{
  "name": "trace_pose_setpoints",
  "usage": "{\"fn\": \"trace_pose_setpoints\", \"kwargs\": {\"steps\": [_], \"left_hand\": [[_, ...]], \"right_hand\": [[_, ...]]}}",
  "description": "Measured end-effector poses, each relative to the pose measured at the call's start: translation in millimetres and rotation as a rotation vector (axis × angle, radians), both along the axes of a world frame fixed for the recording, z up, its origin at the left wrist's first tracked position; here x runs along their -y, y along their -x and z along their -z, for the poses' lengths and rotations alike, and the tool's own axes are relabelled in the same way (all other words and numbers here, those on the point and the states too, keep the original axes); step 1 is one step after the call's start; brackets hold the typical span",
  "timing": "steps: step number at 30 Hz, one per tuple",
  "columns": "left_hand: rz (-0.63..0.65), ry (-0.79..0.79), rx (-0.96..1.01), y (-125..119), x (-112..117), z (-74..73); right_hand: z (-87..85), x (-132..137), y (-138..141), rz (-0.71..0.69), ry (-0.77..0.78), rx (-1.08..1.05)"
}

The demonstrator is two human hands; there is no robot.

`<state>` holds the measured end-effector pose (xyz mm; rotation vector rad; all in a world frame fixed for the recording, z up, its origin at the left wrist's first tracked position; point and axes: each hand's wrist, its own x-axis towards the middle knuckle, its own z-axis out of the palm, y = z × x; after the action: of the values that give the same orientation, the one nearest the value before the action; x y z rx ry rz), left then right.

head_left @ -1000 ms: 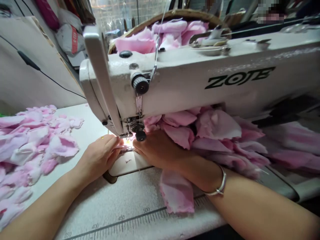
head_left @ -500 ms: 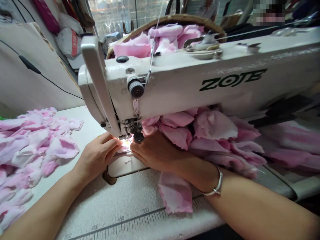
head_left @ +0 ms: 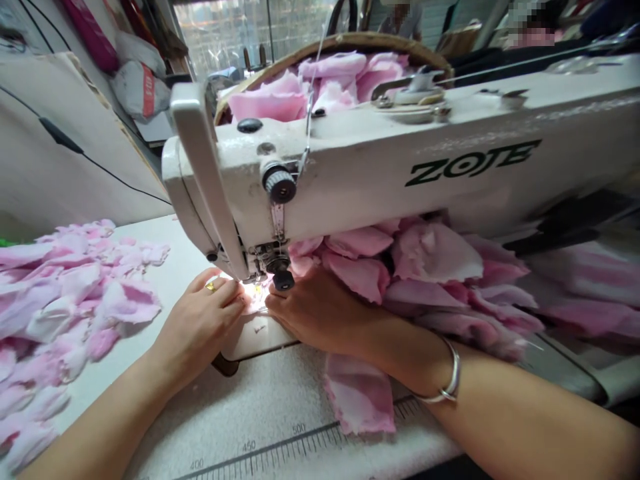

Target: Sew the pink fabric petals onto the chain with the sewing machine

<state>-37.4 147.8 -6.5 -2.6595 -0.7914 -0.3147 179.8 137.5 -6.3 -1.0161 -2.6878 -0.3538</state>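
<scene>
A white sewing machine (head_left: 380, 167) marked ZOTE stands across the table. Under its needle (head_left: 257, 283), in bright light, lies a small pink fabric piece (head_left: 256, 301). My left hand (head_left: 200, 320) lies flat at the left of the needle, fingers pressed on that piece. My right hand (head_left: 315, 310) lies at the right of the needle, fingertips holding the same piece down. A silver bangle (head_left: 447, 383) is on my right wrist. A pink fabric strip (head_left: 360, 397) hangs from under my right wrist over the table edge.
A heap of pink fabric pieces (head_left: 440, 273) fills the space under the machine arm. More pink pieces (head_left: 65, 300) lie spread at the left. Behind the machine a basket (head_left: 340, 43) holds pink fabric. A ruler strip (head_left: 280, 437) runs along the table front.
Both hands stay at the needle with only small shifts. The view has moved slightly; my left hand's fingers lie a little closer to the presser foot.
</scene>
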Motion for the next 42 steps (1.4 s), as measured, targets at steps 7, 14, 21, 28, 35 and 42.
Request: {"fn": "trace_pose_setpoints", "kwargs": {"steps": [7, 14, 21, 28, 35, 42], "left_hand": [[0.048, 0.193, 0.149, -4, 4, 0.7], [0.024, 0.189, 0.073, -3, 11, -3.5], [-0.019, 0.117, 0.124, -13, 15, -0.9], [-0.021, 0.088, 0.166, -18, 16, 2.9], [-0.036, 0.172, 0.280, -12, 10, 8.1], [-0.094, 0.135, 0.315, -17, 13, 11.3]], "right_hand": [[0.8, 2, -1, -0.004, -0.002, -0.001], [-0.7, 3, -1, -0.007, -0.011, 0.042], [2.0, 3, -3, -0.005, -0.012, 0.039], [4.2, 3, -1, 0.047, -0.073, 0.049], [-1.2, 1, 2, 0.065, -0.051, 0.079], [1.7, 3, 2, 0.068, -0.088, 0.058]]}}
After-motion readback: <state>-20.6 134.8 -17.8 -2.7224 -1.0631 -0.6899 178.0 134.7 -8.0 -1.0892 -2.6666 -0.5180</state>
